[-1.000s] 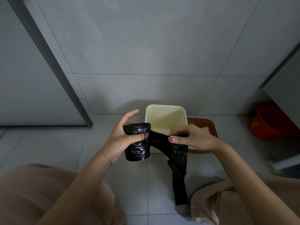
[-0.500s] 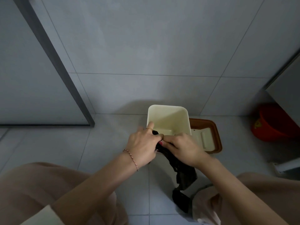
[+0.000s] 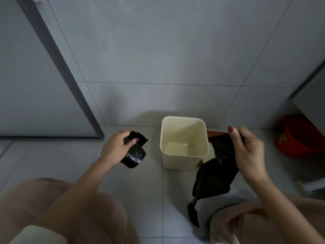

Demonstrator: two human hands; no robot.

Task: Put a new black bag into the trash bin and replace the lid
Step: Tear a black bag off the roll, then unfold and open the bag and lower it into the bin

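Observation:
A cream square trash bin (image 3: 184, 162) stands open on the tiled floor, with nothing inside it. My left hand (image 3: 117, 147) grips a roll of black bags (image 3: 134, 155) to the left of the bin. My right hand (image 3: 248, 152) pinches a single black bag (image 3: 212, 180) by its top edge, to the right of the bin; the bag hangs crumpled down toward my knee. The brown lid (image 3: 215, 133) lies on the floor behind the hanging bag, mostly hidden by it.
A red bucket (image 3: 299, 138) sits at the far right by a cabinet. A tiled wall rises just behind the bin, and a dark door frame (image 3: 70, 81) slants down at the left. My knees fill the lower corners.
My hands were together at the bin's front edge, tearing the bag off the roll. They have pulled apart: the roll went left, the detached bag went right.

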